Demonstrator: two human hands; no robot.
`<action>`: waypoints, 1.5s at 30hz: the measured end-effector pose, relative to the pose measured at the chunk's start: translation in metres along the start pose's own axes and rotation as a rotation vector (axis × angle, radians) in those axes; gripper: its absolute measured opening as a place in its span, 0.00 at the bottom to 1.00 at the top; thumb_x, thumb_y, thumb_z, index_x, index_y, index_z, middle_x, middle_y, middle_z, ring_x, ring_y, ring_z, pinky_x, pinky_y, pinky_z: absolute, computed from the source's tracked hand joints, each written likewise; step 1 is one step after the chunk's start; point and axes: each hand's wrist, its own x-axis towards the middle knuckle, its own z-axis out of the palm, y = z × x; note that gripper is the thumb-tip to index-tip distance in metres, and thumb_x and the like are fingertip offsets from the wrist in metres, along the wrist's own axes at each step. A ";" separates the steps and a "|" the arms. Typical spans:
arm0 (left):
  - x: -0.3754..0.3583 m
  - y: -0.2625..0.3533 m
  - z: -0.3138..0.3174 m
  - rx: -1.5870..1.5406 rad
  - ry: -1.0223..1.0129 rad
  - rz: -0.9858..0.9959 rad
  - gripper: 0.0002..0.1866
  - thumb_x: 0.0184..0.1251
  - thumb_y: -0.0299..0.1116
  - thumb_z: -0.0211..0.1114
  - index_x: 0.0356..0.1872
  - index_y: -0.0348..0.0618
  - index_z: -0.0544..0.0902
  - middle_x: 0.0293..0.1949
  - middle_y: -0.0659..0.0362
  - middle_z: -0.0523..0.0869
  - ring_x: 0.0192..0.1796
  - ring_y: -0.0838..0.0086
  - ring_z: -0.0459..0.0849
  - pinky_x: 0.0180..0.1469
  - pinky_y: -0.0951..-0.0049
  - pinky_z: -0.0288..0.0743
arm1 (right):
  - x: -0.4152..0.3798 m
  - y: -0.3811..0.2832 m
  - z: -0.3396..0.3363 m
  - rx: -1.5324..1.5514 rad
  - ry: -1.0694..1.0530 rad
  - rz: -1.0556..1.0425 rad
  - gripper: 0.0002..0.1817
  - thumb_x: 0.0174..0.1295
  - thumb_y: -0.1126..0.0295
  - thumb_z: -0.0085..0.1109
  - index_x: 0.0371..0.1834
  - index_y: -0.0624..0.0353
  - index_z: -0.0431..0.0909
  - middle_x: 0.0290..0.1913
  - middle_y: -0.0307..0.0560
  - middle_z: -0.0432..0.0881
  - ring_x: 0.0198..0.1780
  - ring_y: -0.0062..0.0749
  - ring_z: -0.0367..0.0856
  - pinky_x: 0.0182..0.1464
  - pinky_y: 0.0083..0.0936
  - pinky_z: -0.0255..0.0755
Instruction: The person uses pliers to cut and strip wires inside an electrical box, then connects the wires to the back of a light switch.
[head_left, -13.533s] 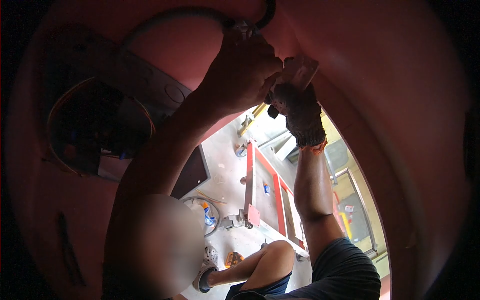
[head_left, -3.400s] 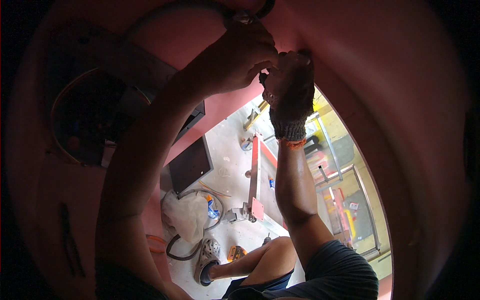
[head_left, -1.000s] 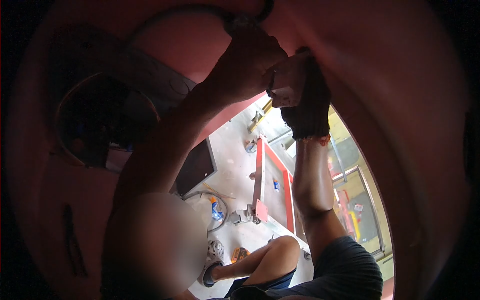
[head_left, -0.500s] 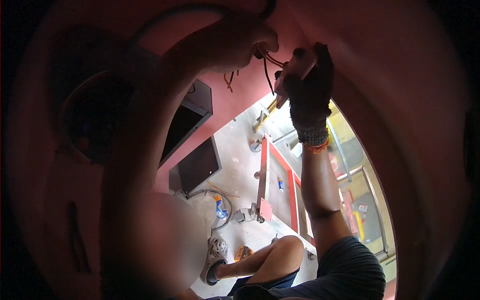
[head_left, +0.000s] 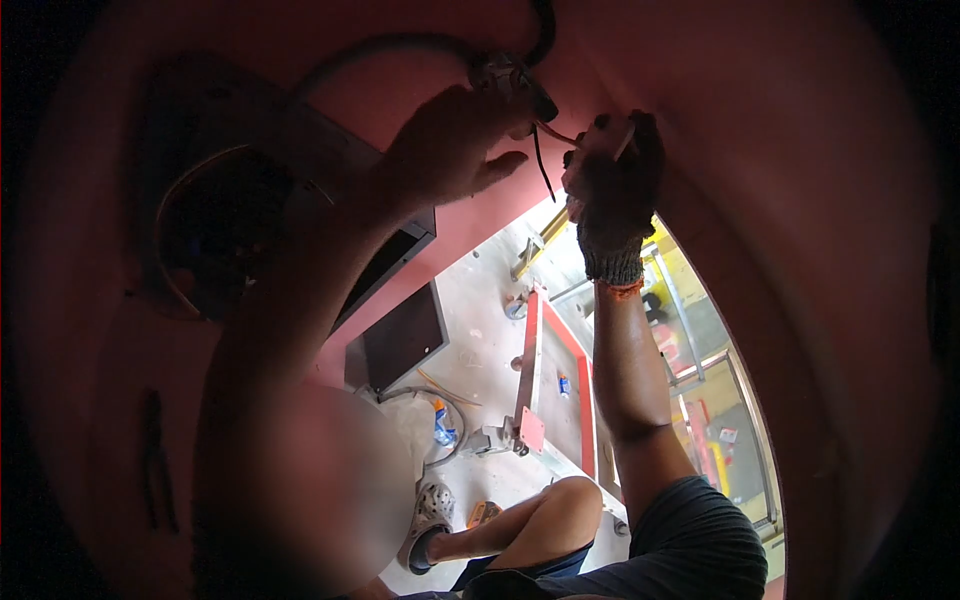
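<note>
My bare left hand (head_left: 450, 140) is at the end of a dark cable, its thumb stretched away from the fingers. Shadow hides part of the fingertips, which lie against or just beside a grey fitting (head_left: 498, 75). A thin black wire (head_left: 544, 165) hangs down beside them, and a lighter wire (head_left: 560, 133) runs across to the other hand. My right hand (head_left: 615, 185), in a dark knitted glove, is closed around a pale, angular object (head_left: 603, 140) whose kind is too dim to tell.
Pink walls curve around me. A dark open box (head_left: 400, 250) is at left, and a dark panel (head_left: 400, 340) lies on the floor. Outside are a red-and-white frame (head_left: 530, 370), a blue-and-orange bottle (head_left: 442, 425) and a leg with a shoe (head_left: 432, 510). A blurred patch covers the lower left.
My left hand has loosened from its closed grip by the wires; its thumb now stands apart and the grey fitting shows. My gloved right hand has shifted slightly, still around the pale object.
</note>
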 end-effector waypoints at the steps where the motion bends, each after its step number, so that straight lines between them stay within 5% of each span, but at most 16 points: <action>1: -0.008 0.000 0.010 0.000 0.002 -0.001 0.09 0.57 0.25 0.70 0.39 0.49 0.83 0.41 0.59 0.85 0.47 0.63 0.85 0.48 0.63 0.79 | 0.001 0.002 0.001 -0.001 -0.001 -0.001 0.29 0.57 0.73 0.61 0.63 0.70 0.67 0.49 0.57 0.77 0.39 0.35 0.83 0.37 0.28 0.81; 3: -0.018 -0.002 0.028 0.206 0.130 0.284 0.15 0.55 0.32 0.75 0.45 0.52 0.84 0.45 0.60 0.83 0.50 0.68 0.83 0.49 0.63 0.78 | 0.001 0.009 0.007 -0.017 0.137 -0.374 0.22 0.60 0.73 0.58 0.58 0.68 0.71 0.43 0.53 0.80 0.34 0.31 0.83 0.36 0.29 0.80; 7: -0.018 -0.004 0.031 0.339 0.176 0.383 0.12 0.57 0.35 0.73 0.43 0.53 0.85 0.49 0.61 0.83 0.56 0.69 0.81 0.60 0.61 0.74 | -0.006 -0.018 0.005 0.298 -0.027 -0.031 0.16 0.62 0.72 0.58 0.52 0.65 0.74 0.39 0.49 0.82 0.33 0.32 0.84 0.35 0.31 0.79; 9: -0.014 0.000 0.024 0.454 0.127 0.425 0.10 0.58 0.38 0.73 0.41 0.54 0.85 0.52 0.63 0.83 0.63 0.69 0.77 0.68 0.58 0.68 | 0.001 0.000 -0.006 -0.499 -0.068 -0.583 0.12 0.64 0.71 0.57 0.48 0.64 0.76 0.35 0.46 0.83 0.35 0.33 0.84 0.34 0.31 0.79; 10: -0.013 -0.002 0.025 0.453 0.127 0.421 0.10 0.58 0.38 0.73 0.41 0.54 0.85 0.52 0.63 0.83 0.63 0.69 0.77 0.68 0.58 0.68 | 0.001 0.005 -0.005 -0.499 -0.072 -0.582 0.12 0.64 0.71 0.57 0.48 0.64 0.76 0.35 0.46 0.83 0.35 0.33 0.84 0.34 0.31 0.79; 13: -0.005 -0.005 0.027 0.386 0.105 0.461 0.10 0.57 0.40 0.73 0.39 0.54 0.85 0.49 0.64 0.84 0.67 0.69 0.73 0.71 0.56 0.63 | 0.001 0.013 -0.003 -0.186 -0.137 -0.463 0.10 0.66 0.70 0.54 0.47 0.63 0.77 0.36 0.47 0.84 0.38 0.36 0.84 0.39 0.32 0.79; 15: -0.002 -0.004 0.027 0.429 0.075 0.481 0.08 0.64 0.38 0.66 0.43 0.56 0.84 0.44 0.66 0.86 0.57 0.69 0.80 0.62 0.60 0.69 | 0.001 0.013 -0.002 0.589 -0.170 0.134 0.11 0.68 0.71 0.50 0.48 0.63 0.77 0.38 0.47 0.83 0.41 0.36 0.83 0.43 0.35 0.78; 19: 0.006 0.007 0.021 0.098 0.196 0.283 0.07 0.63 0.37 0.68 0.42 0.55 0.85 0.38 0.63 0.87 0.52 0.65 0.83 0.60 0.59 0.69 | 0.003 0.009 -0.009 0.982 -0.383 0.307 0.12 0.68 0.69 0.50 0.49 0.64 0.77 0.42 0.48 0.83 0.45 0.37 0.82 0.46 0.37 0.77; 22: 0.017 0.014 0.021 0.220 0.179 0.224 0.06 0.61 0.33 0.70 0.38 0.53 0.87 0.36 0.59 0.87 0.45 0.62 0.84 0.58 0.60 0.70 | 0.000 0.000 -0.005 0.643 -0.353 0.070 0.11 0.66 0.69 0.52 0.47 0.62 0.78 0.43 0.49 0.82 0.46 0.37 0.82 0.46 0.34 0.77; 24: 0.019 0.018 0.032 0.272 0.262 0.220 0.02 0.60 0.31 0.70 0.33 0.51 0.88 0.34 0.57 0.86 0.42 0.63 0.84 0.54 0.62 0.72 | -0.001 -0.002 -0.010 -0.842 -0.146 -0.667 0.10 0.63 0.68 0.57 0.44 0.59 0.80 0.43 0.49 0.82 0.46 0.39 0.82 0.46 0.30 0.76; 28: 0.019 0.017 0.037 0.102 0.300 0.258 0.06 0.55 0.27 0.71 0.34 0.49 0.87 0.32 0.58 0.82 0.40 0.63 0.81 0.43 0.59 0.72 | -0.005 -0.017 -0.008 -0.860 -0.088 -0.781 0.10 0.59 0.67 0.61 0.42 0.57 0.81 0.42 0.48 0.82 0.43 0.41 0.82 0.45 0.29 0.76; 30: 0.020 0.015 0.041 0.133 0.335 0.294 0.10 0.53 0.23 0.70 0.36 0.51 0.88 0.32 0.59 0.81 0.40 0.64 0.81 0.40 0.62 0.73 | -0.006 -0.020 -0.008 -0.663 -0.249 -0.522 0.11 0.58 0.66 0.62 0.42 0.57 0.80 0.40 0.47 0.82 0.41 0.41 0.83 0.43 0.30 0.76; 40: 0.020 0.027 0.039 0.106 0.326 0.246 0.14 0.47 0.21 0.72 0.37 0.50 0.88 0.31 0.60 0.79 0.39 0.64 0.81 0.39 0.62 0.74 | -0.008 -0.021 -0.011 -0.669 -0.260 -0.452 0.10 0.57 0.66 0.61 0.40 0.57 0.79 0.39 0.48 0.82 0.39 0.41 0.82 0.41 0.30 0.75; 42: 0.020 0.028 0.040 0.157 0.305 0.236 0.14 0.46 0.21 0.72 0.36 0.50 0.88 0.30 0.60 0.79 0.37 0.66 0.82 0.37 0.63 0.75 | -0.007 -0.019 -0.013 -0.870 -0.233 -0.527 0.21 0.56 0.55 0.69 0.48 0.54 0.79 0.44 0.53 0.83 0.46 0.50 0.83 0.47 0.36 0.79; 45: 0.021 0.029 0.041 0.218 0.313 0.233 0.09 0.47 0.27 0.73 0.33 0.46 0.88 0.33 0.61 0.81 0.37 0.68 0.84 0.41 0.64 0.77 | -0.007 -0.020 -0.010 -0.895 -0.249 -0.458 0.22 0.54 0.57 0.70 0.50 0.53 0.78 0.47 0.53 0.83 0.47 0.48 0.84 0.48 0.35 0.79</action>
